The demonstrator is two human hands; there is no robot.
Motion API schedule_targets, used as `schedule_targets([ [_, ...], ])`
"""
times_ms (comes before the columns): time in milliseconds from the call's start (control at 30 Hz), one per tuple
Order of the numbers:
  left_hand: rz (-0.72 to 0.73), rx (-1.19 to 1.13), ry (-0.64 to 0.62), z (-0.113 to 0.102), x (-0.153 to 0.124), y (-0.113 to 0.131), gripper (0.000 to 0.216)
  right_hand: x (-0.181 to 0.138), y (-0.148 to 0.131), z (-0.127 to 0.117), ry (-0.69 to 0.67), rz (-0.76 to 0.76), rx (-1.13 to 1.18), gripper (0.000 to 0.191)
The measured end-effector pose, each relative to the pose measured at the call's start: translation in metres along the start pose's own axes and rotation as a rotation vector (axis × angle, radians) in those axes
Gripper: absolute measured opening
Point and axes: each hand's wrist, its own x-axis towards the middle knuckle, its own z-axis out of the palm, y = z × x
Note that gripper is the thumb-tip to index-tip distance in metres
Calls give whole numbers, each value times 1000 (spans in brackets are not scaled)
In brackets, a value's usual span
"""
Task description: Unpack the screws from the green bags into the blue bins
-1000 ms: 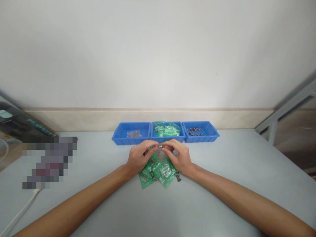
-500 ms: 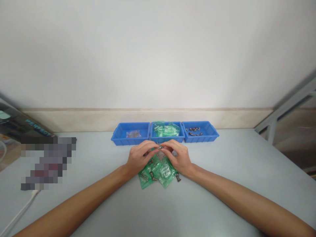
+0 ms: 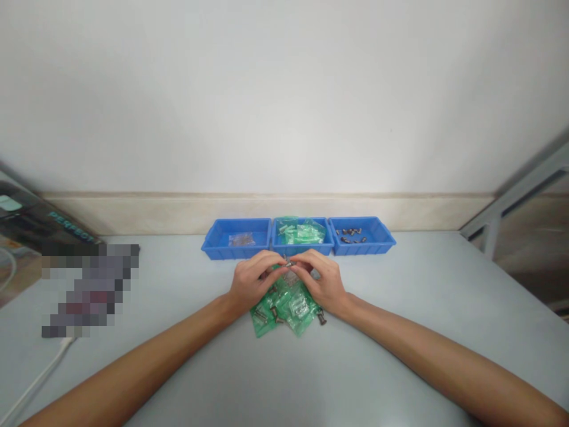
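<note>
My left hand and my right hand meet fingertip to fingertip, both closed in a pinch. Between them is a small metal fitting, partly covered by the fingers, so its exact kind is unclear. Right below lies a pile of green plastic bags with small metal parts inside. Loose on the pile is a dark metal fitting, and a similar metal piece lies by my right wrist.
Behind my hands stand three blue trays: the left tray holds clear packets, the middle tray green bags, the right tray several metal fittings. At left are a blurred-out object, a white cable and a dark box.
Both hands keep their pinch on the small metal fitting, with hardly any movement. The whole view has shifted very slightly.
</note>
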Motion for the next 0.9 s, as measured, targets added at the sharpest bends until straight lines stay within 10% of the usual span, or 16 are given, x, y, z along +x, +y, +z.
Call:
schedule_targets([
  [900, -29, 14, -8, 0, -1, 0, 8, -1, 0, 1, 9, -8, 3, 8],
])
